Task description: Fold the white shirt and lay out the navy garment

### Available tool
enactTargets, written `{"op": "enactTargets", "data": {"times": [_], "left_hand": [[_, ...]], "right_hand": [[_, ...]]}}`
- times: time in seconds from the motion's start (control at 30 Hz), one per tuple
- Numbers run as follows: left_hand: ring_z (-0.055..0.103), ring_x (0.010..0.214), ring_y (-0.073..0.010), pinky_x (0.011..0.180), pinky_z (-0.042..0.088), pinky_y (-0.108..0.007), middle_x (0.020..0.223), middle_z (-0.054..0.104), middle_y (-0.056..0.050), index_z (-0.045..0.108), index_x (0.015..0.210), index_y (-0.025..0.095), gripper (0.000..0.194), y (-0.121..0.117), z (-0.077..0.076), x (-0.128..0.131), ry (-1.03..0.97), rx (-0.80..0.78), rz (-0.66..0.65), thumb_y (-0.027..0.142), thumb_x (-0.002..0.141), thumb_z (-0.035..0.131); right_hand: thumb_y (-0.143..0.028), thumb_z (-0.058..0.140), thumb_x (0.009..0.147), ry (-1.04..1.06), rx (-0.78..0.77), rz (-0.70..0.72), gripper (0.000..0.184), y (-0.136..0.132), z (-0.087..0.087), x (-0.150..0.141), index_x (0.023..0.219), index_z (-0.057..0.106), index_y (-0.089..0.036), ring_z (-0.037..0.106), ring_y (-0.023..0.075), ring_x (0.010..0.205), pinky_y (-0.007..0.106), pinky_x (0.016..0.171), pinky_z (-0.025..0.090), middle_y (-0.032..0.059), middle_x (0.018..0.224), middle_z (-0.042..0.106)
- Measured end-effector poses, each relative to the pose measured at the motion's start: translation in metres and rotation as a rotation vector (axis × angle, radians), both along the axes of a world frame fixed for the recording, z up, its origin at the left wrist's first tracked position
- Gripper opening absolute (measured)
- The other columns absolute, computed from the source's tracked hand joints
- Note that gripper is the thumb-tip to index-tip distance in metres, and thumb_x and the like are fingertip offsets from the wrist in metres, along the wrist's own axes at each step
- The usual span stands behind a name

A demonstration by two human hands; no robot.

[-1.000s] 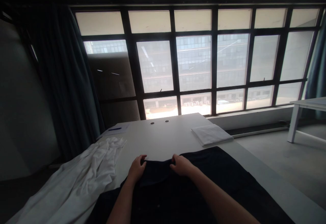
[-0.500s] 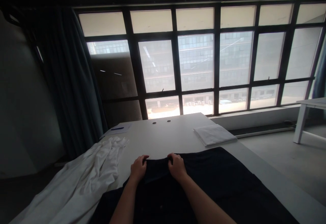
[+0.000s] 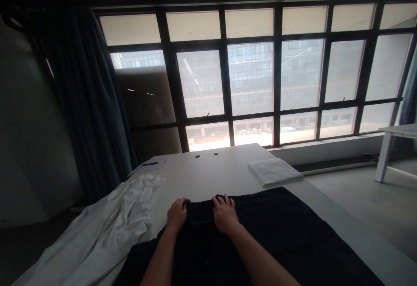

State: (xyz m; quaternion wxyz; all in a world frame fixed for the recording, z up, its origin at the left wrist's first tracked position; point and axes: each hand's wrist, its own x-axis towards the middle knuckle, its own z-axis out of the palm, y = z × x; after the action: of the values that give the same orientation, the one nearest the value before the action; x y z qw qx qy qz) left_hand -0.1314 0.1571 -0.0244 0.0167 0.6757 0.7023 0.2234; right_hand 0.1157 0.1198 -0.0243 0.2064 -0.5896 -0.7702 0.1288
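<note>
A dark, nearly black garment [image 3: 280, 225] lies spread over the near part of the white table [image 3: 202, 175]; its exact kind is hard to make out. At the left end of its raised far edge, my left hand [image 3: 177, 215] is closed, fingers curled over the fabric. My right hand [image 3: 225, 215] rests on the same edge a short way to the right, its fingers spread and lying flat on the cloth. Between the two hands a short stretch of the edge shows. The garment's near part runs out of view below my forearms.
Crumpled white cloth [image 3: 107, 229] covers the table's left side. A folded white cloth [image 3: 275, 172] lies at the far right. Papers with a blue pen [image 3: 150, 163] are at the far left. Beyond stand a dark curtain [image 3: 91, 103], large windows and another white table [image 3: 387, 147].
My right hand's fingers have loosened from their curl at the garment's edge and spread flat on it. The left hand and the garment look almost unchanged.
</note>
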Motion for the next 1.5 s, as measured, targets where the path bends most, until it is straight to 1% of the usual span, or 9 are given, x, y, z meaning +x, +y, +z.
{"op": "enactTargets", "data": {"times": [0.13,0.37,0.5,0.63,0.87,0.97,1.1,1.23,1.5], "left_hand": [[0.064,0.113,-0.0169,0.097,0.045,-0.027,0.119,0.071,-0.002,0.071,0.109,0.026,0.030,0.000,0.002,0.001,0.013,-0.011,0.031,0.014,0.093,0.048],[0.062,0.113,-0.0329,0.091,0.049,-0.044,0.120,0.067,-0.012,0.072,0.114,0.026,0.033,-0.006,0.007,0.004,0.063,-0.048,0.266,0.035,0.095,0.047],[0.061,0.114,-0.0360,0.091,0.048,-0.048,0.119,0.066,-0.013,0.071,0.113,0.027,0.034,-0.010,0.010,0.004,0.066,-0.053,0.351,0.042,0.093,0.049],[0.061,0.113,-0.0365,0.091,0.048,-0.050,0.116,0.067,-0.013,0.071,0.106,0.027,0.029,-0.013,0.012,0.005,0.056,-0.039,0.352,0.041,0.092,0.051],[0.061,0.116,-0.0296,0.100,0.046,-0.044,0.123,0.065,-0.013,0.064,0.119,0.021,0.036,-0.014,0.025,0.013,0.028,0.071,0.178,0.031,0.100,0.035],[0.064,0.110,-0.0193,0.100,0.046,-0.030,0.121,0.068,-0.006,0.065,0.118,0.025,0.033,-0.014,0.029,0.025,0.022,0.065,-0.060,0.032,0.102,0.037],[0.066,0.106,-0.0186,0.097,0.047,-0.027,0.111,0.072,-0.004,0.072,0.102,0.025,0.022,-0.016,0.027,0.041,0.039,-0.046,-0.256,0.033,0.095,0.053],[0.061,0.119,-0.0246,0.105,0.043,-0.034,0.126,0.069,-0.008,0.071,0.113,0.024,0.033,-0.016,0.025,0.050,0.085,-0.159,-0.249,0.042,0.093,0.052],[0.013,0.154,-0.0469,0.115,0.012,-0.076,0.169,0.018,-0.016,0.029,0.161,0.027,0.073,-0.027,0.002,0.092,0.168,-0.404,-0.050,0.058,0.095,0.036]], "right_hand": [[-0.052,0.032,0.100,-0.032,-0.013,-0.021,0.060,-0.001,-0.002,-0.001,0.155,0.043,-0.029,0.017,0.0391,0.154,0.060,0.122,0.009,0.0066,0.165,0.034],[-0.054,0.038,0.099,-0.043,0.030,-0.030,0.062,-0.008,0.015,-0.002,0.153,0.046,-0.024,0.017,0.0392,0.154,0.064,0.120,0.011,0.0105,0.169,0.021],[-0.050,0.044,0.099,0.035,0.192,0.224,0.058,-0.029,0.034,-0.009,0.152,0.046,-0.026,0.018,0.0296,0.155,0.052,0.124,0.013,0.0081,0.169,0.021],[-0.063,0.038,0.099,-0.006,0.053,0.523,0.064,-0.048,0.034,-0.020,0.155,0.041,-0.032,0.018,0.0316,0.155,0.059,0.124,0.007,0.0076,0.167,0.027],[-0.072,0.037,0.096,-0.023,-0.047,0.611,0.076,-0.050,0.030,-0.020,0.159,0.033,-0.030,0.011,0.0352,0.156,0.066,0.121,-0.002,0.0115,0.168,0.021],[-0.065,0.046,0.095,0.028,0.021,0.534,0.062,-0.049,0.032,-0.022,0.146,0.053,-0.031,0.029,0.0338,0.151,0.060,0.123,0.008,0.0085,0.160,0.041],[-0.034,0.036,0.101,0.083,0.115,0.137,0.041,-0.038,0.030,-0.023,0.115,0.072,-0.023,0.058,0.0256,0.121,0.043,0.114,0.031,0.0102,0.124,0.070],[-0.040,0.043,0.097,-0.008,0.071,-0.088,0.048,-0.020,0.019,-0.013,0.140,0.059,-0.023,0.043,0.0318,0.140,0.049,0.117,0.023,0.0132,0.151,0.052],[-0.045,0.025,0.103,-0.076,-0.018,-0.031,0.062,-0.008,-0.007,-0.006,0.159,0.035,-0.021,0.017,0.0336,0.155,0.062,0.122,-0.001,0.0112,0.167,0.027]]}}
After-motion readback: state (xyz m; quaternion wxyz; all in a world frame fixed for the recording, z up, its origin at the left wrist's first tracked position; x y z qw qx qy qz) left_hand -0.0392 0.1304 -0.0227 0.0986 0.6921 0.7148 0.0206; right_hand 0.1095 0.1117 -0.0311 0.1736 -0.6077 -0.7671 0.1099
